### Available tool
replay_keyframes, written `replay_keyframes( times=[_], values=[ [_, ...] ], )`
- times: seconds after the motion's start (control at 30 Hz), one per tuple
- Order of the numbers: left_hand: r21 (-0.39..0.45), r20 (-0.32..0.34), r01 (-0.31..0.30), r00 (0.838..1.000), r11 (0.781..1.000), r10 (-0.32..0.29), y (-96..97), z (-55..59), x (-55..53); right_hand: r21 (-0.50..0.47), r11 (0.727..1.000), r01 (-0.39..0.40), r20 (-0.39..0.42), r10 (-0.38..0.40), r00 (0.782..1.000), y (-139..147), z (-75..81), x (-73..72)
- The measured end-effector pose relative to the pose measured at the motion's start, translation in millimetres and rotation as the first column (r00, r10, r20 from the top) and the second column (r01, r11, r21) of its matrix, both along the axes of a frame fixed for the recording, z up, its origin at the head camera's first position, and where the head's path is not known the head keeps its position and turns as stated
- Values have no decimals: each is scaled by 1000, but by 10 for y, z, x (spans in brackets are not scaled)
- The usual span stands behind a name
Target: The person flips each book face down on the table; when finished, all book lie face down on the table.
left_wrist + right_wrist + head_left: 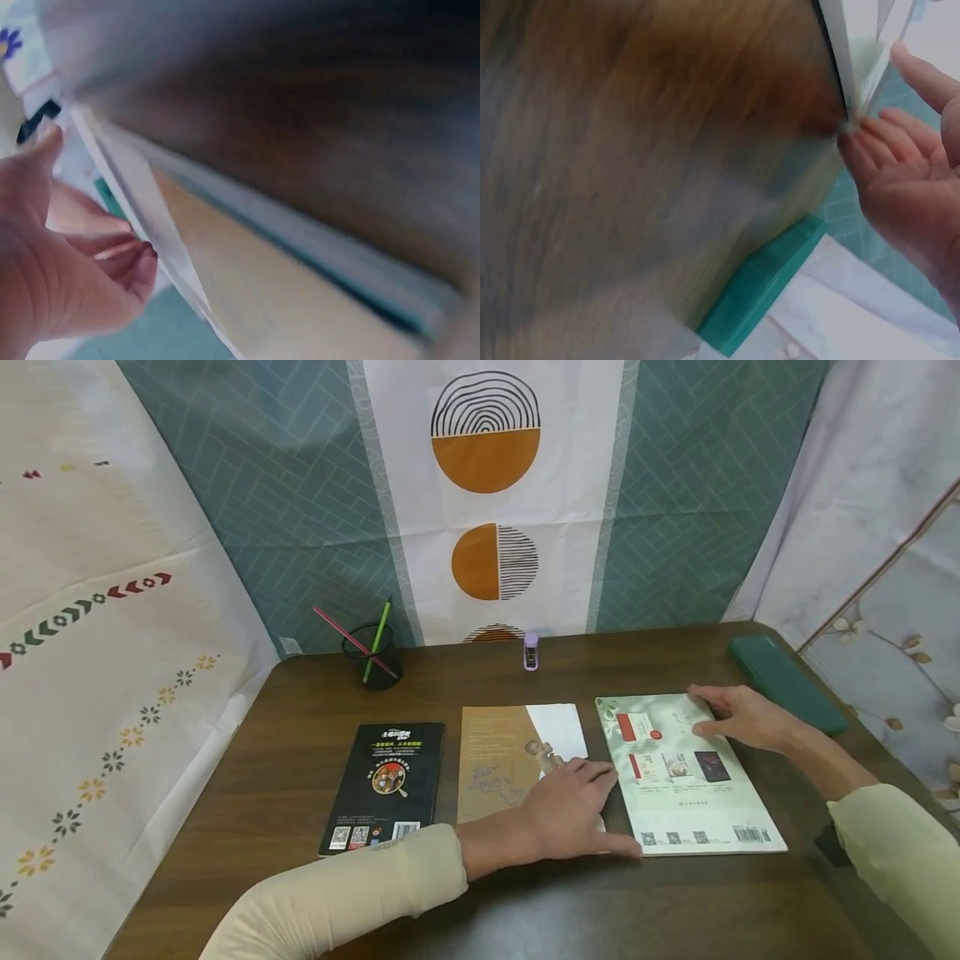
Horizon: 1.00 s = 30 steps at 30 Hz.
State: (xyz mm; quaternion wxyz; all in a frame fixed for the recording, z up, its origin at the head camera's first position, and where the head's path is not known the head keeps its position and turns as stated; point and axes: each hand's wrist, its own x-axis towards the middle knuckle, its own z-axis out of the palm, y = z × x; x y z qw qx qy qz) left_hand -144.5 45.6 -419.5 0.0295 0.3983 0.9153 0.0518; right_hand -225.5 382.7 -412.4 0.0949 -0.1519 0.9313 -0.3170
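In the head view a pale green book (678,806) lies flat with its back cover up, at the right. My left hand (566,810) is at its left edge, with the fingers loosely bent and the thumb near the lower left corner. It also covers part of the brown-and-white book (495,752). At the pale book's upper right edge, my right hand (738,718) touches with its fingers. In the left wrist view my left hand (75,262) has its fingertips by a book's edge. My right hand (907,157) meets a book corner in the right wrist view.
A black book (390,777) lies at the left. Behind it stands a black mesh pen cup (381,664) with a pink and a green pencil. A small purple-capped item (531,652) is at the back edge. The dark green case (787,685) lies at the right edge.
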Motion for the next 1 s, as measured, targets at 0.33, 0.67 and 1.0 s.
replay_keyframes(
  times=[0.33,0.67,1.0],
  values=[
    [435,453,-191,891,880,-30,-860,209,-362,-152,984,92,-99,-108,989,-398,36,116],
    [679,396,-295,918,672,3,-1854,120,-491,-293,956,10,-66,-31,997,-791,62,319],
    [566,413,-364,902,740,127,-2475,-66,-309,-269,962,-39,-35,30,999,-867,42,527]
  ],
)
